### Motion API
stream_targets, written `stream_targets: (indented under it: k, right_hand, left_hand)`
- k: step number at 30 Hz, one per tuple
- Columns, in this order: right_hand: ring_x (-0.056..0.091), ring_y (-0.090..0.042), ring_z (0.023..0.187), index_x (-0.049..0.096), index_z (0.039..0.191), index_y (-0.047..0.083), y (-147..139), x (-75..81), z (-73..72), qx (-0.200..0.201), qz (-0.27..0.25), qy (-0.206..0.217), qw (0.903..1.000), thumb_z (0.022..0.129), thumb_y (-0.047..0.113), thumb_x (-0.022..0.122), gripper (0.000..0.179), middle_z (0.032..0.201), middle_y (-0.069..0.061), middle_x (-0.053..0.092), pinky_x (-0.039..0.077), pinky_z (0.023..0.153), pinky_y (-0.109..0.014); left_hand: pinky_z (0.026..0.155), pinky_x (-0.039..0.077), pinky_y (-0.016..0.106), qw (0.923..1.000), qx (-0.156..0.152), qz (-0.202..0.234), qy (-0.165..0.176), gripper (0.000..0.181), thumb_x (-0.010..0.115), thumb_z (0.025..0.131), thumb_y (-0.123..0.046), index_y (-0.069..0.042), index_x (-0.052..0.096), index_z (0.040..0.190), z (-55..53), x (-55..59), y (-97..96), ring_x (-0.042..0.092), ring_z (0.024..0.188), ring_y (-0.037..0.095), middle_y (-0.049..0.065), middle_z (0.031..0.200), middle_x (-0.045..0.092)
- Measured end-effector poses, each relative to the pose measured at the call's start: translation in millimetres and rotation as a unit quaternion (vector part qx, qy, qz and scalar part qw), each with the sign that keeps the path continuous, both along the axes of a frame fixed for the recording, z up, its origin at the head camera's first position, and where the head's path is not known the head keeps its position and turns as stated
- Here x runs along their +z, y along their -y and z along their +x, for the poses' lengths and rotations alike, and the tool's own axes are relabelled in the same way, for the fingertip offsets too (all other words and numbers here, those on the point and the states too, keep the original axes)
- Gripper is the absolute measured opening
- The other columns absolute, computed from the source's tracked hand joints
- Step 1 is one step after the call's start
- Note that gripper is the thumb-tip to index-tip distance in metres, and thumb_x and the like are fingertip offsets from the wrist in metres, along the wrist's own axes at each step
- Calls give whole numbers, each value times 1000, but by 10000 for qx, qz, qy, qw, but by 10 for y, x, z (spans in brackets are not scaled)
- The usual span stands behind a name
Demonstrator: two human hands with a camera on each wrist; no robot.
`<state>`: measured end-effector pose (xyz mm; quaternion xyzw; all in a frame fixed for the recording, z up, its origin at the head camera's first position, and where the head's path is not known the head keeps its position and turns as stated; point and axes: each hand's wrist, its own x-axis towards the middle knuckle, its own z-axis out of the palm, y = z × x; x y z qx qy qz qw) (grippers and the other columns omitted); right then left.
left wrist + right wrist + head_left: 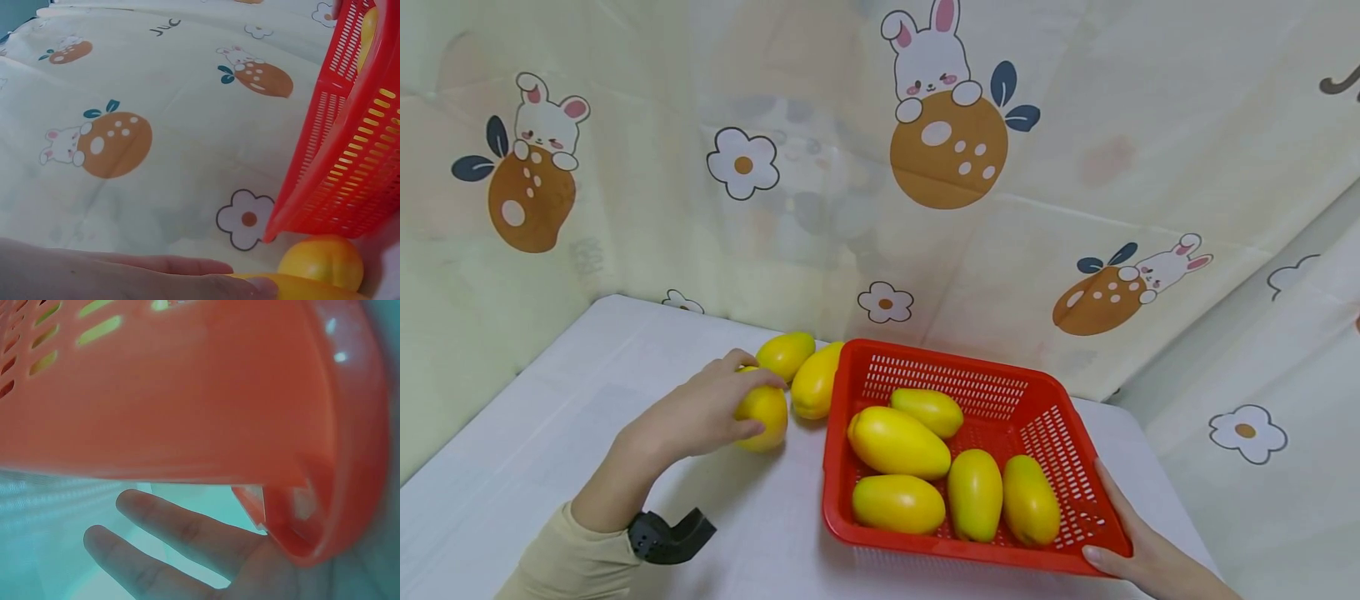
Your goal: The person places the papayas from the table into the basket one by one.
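On the left side of the table, my left hand [718, 406] holds an oblong yellow fruit [765, 419], fingers over its top and thumb at its near side. In the left wrist view, that fruit [306, 289] shows at the fingertips. Just beyond it lie another yellow fruit [786, 354] and a larger one [816, 385] beside the red plastic basket [940, 546]. My right hand [1142, 546] grips the basket's near right corner, thumb over the rim. Two of its fingers [181, 528] stretch out along the basket's outside in the right wrist view.
Several yellow fruits [901, 442] lie inside the basket, mostly toward its left and near side. A white cloth [602, 400] covers the table. Behind it hangs a curtain [820, 242] printed with rabbits and flowers. A black band [670, 537] sits on the left wrist.
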<state>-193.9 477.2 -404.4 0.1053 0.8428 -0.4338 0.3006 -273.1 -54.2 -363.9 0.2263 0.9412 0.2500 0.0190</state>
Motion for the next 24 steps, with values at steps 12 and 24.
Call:
stream_targets:
  k: [12, 24]
  right_hand:
    - [42, -25, 116, -32, 135, 53, -15, -3, -8, 81, -70, -10, 9999, 95, 39, 50, 93, 154, -21, -4, 55, 86, -41]
    - [41, -25, 116, -32, 135, 53, -23, 2, -8, 91, -31, -16, 10000, 94, 39, 51, 94, 154, -20, -5, 55, 85, -40]
  left_hand:
    - [85, 52, 46, 9986, 472, 224, -93, 47, 71, 83, -22, -17, 59, 127, 20, 77, -29, 51, 109, 34, 18, 128, 46]
    - [90, 49, 54, 9884, 1310, 649, -405, 51, 68, 86, -30, -21, 53, 133, 46, 177, -90, 47, 115, 39, 18, 137, 39]
